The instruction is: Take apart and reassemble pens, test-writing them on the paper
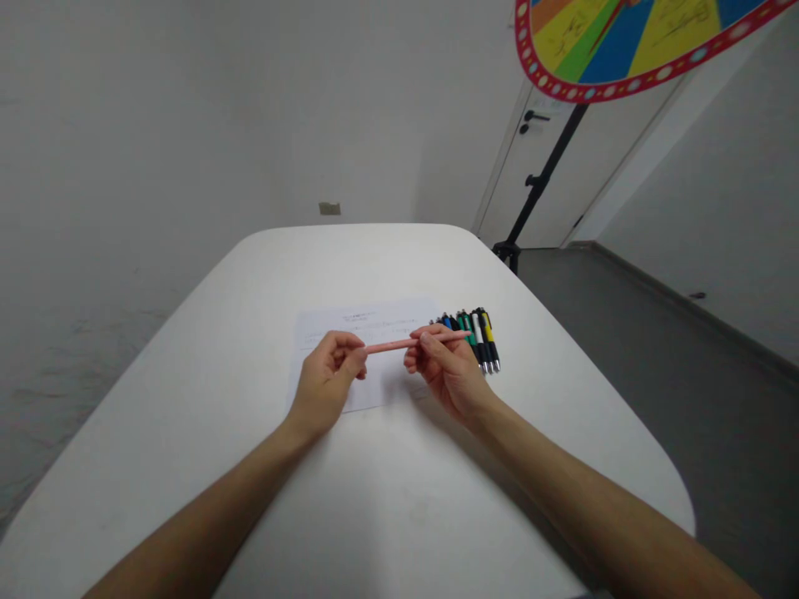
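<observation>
A slim pink pen [392, 345] is stretched level between both hands, above a white sheet of paper [374, 391] with handwriting near its top. My left hand [330, 373] pinches the pen's left end between thumb and fingers. Toward its right end, my right hand [450, 370] grips it with thumb and fingers, and the tip sticks out beyond them. Just behind my right hand lies a row of several pens [488, 337] with green, white, yellow and black barrels, partly covered by that hand.
The white table [349, 258] has rounded corners and reaches toward the grey wall, which carries a socket [330, 208]. A colourful prize wheel [615, 42] on a black stand [540, 183] is at the back right, before a white door [521, 158].
</observation>
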Action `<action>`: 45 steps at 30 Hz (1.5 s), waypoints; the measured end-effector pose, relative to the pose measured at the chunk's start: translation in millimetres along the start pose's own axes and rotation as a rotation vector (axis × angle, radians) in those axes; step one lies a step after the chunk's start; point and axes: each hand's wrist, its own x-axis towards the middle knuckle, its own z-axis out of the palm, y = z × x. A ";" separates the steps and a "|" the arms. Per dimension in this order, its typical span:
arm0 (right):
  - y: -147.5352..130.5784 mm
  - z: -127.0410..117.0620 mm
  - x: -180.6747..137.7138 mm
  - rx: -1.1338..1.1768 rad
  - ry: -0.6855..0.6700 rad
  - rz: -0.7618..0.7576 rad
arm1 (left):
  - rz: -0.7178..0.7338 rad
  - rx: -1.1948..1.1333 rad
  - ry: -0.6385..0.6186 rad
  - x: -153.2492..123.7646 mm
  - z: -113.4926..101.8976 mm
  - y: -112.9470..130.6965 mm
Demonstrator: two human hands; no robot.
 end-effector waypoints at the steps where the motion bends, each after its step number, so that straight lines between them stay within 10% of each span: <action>1: -0.1 -0.4 0.2 0.000 0.002 0.003 | 0.015 0.018 0.006 -0.3 -0.2 0.4; 14: -1.4 3.1 -2.1 -0.009 -0.003 0.005 | -0.173 0.006 -0.080 -0.8 2.7 4.4; 32: -0.2 6.1 -2.0 -0.064 -0.044 0.024 | -0.074 0.271 -0.132 -5.9 3.8 5.5; 36: -4.5 3.5 -3.3 -0.432 -0.135 -0.103 | 0.017 0.320 -0.218 -7.4 4.3 5.2; 40: -13.5 -2.0 -3.6 -1.027 -0.257 -0.270 | 0.160 0.232 -0.039 -3.9 -1.0 5.3; 45: -19.5 -6.5 -1.5 -1.195 -0.382 -0.352 | 0.272 0.384 0.028 -1.3 -9.7 9.7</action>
